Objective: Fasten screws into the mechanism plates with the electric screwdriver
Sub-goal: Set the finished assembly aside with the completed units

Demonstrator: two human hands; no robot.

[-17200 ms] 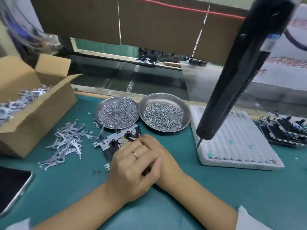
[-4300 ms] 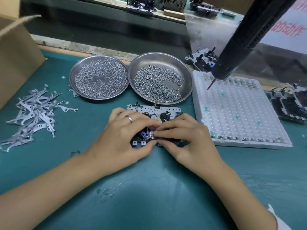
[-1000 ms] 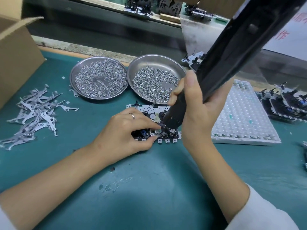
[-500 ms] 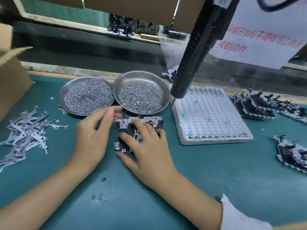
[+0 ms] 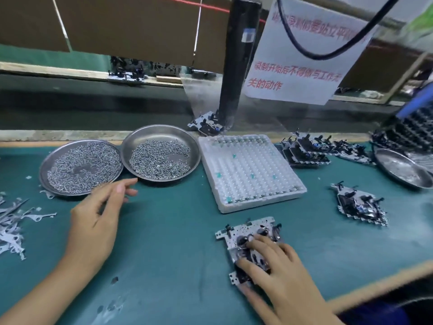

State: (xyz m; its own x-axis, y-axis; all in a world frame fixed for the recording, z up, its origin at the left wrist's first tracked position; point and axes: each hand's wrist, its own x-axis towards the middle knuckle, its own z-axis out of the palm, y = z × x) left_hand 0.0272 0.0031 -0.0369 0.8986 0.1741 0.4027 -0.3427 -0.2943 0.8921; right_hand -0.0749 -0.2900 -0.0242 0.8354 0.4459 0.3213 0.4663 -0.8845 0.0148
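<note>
The left hand hovers above the green bench at lower left of the frame, palm down, fingers loosely extended toward the two steel dishes and holding nothing; its forearm runs in from the lower left corner. The right hand lies at lower right of centre, fingers spread and lightly curled over the mechanism plate, pressing on its near half; whether the thumb hooks under the edge cannot be told. Half a second earlier both hands sat together on this plate just below the dishes; now it lies well to the right, in front of the white tray, and the left hand has let go and drawn apart. The electric screwdriver hangs upright and unheld at upper centre, whereas a second ago the right hand gripped it over the plate. The left dish and the right dish, both heaped with screws, touch at their rims; finished assemblies rest at the right of the frame; grey stamped levers are scattered at the left edge.
</note>
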